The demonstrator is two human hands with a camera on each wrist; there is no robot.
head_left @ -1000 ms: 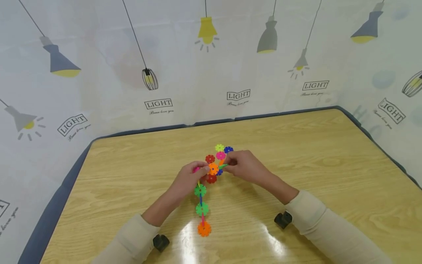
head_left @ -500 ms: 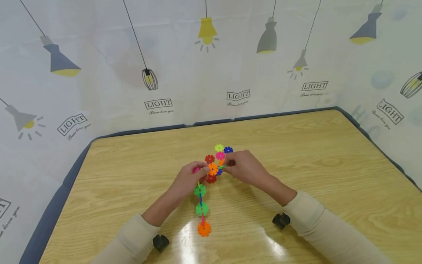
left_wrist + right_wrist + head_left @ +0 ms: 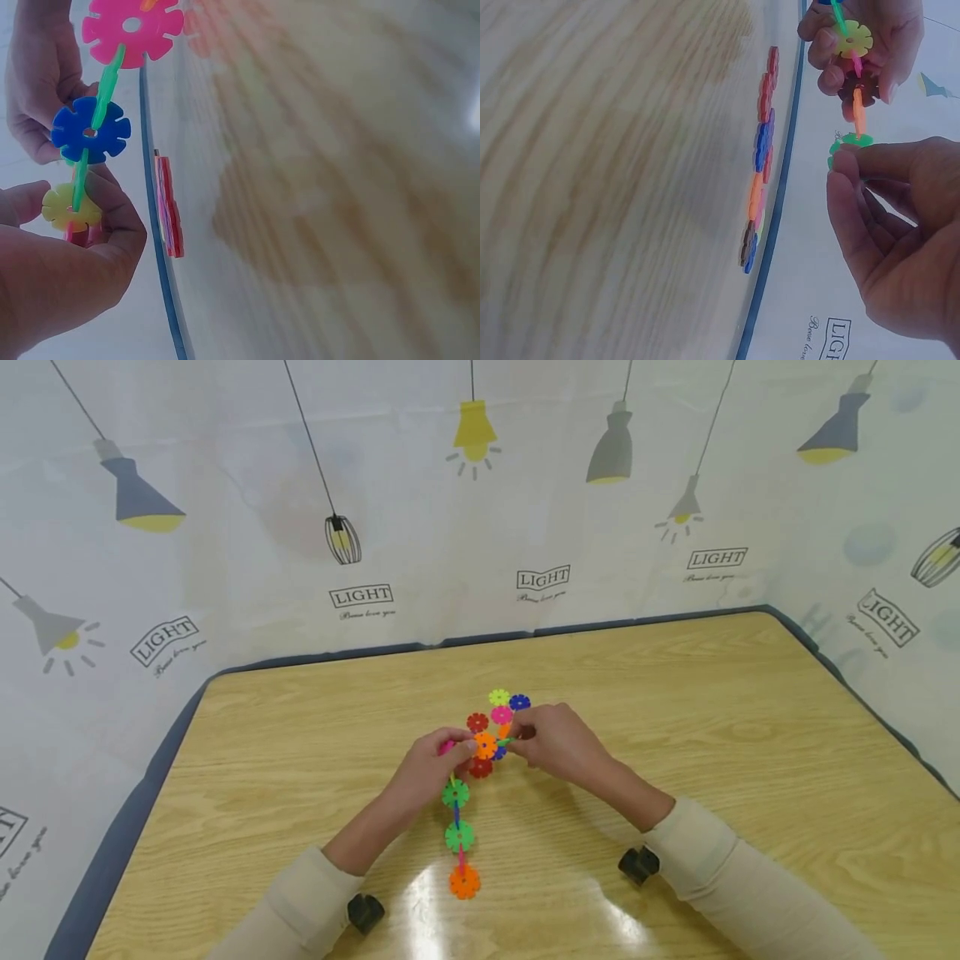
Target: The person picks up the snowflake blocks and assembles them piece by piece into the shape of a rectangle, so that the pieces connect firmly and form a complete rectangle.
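Between the thumb and fingers of my left hand (image 3: 420, 770) is a chain of notched plastic discs, gripped near a yellow disc (image 3: 60, 207). From there the chain runs through a blue disc (image 3: 91, 130) and a pink disc (image 3: 133, 28) down to an orange disc (image 3: 465, 882) at its near end. At the other end, an orange disc (image 3: 484, 745) stands out beside the left fingertips. My right hand (image 3: 564, 742) pinches a green disc (image 3: 856, 140), which meets that orange disc edge to edge. The fingers partly cover the green disc.
Loose discs lie on the wooden table (image 3: 300, 727) behind the hands, among them a yellow disc (image 3: 499, 697), a blue disc (image 3: 520, 702) and a red disc (image 3: 477, 722). A patterned curtain (image 3: 442, 527) stands beyond the table's dark edge.
My right hand has shifted slightly left, bringing the green disc against the orange one. The left hand and the hanging chain have stayed nearly still.
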